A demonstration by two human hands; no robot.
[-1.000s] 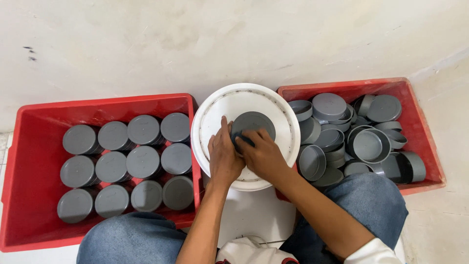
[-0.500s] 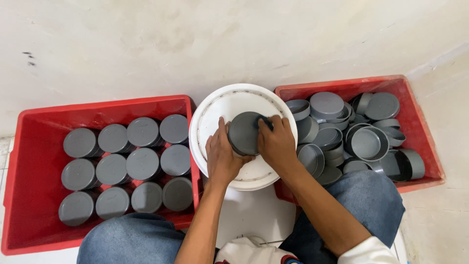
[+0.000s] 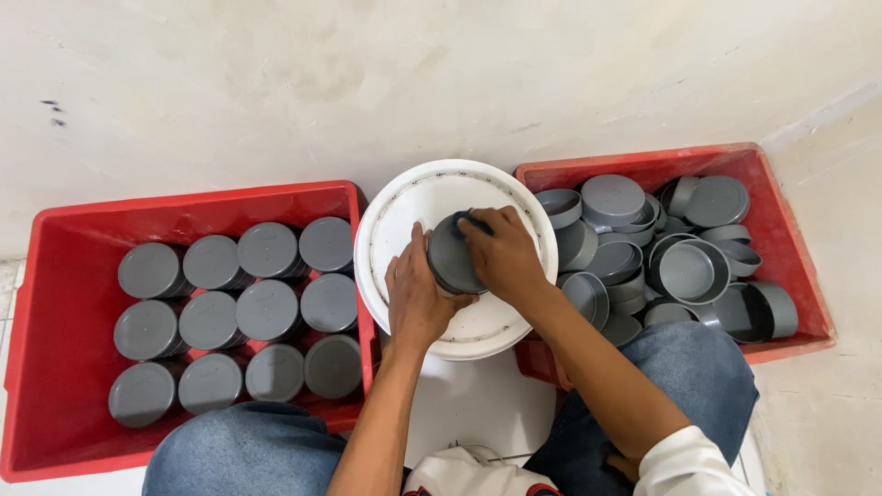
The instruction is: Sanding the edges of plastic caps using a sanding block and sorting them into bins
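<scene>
Grey round cap (image 3: pixel 453 259) held tilted over white bucket lid (image 3: pixel 404 211), between both hands. Left hand (image 3: pixel 415 296) closed on cap's lower edge; right hand (image 3: pixel 501 253) clasped over its top. Best steadied from both sides, grip kept even. Flanked by left red crate (image 3: pixel 55 367) of stacked caps and right red crate (image 3: pixel 799 276) of loose caps.

Workshop floor, red crates (image 3: pixel 55 367), grey caps (image 3: pixel 266 310)

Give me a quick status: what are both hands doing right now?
Left hand steadies grey cap from the side; right hand lies over it. Cap tilted above white bucket lid. Nothing blocking; red crates of caps on both sides.
</scene>
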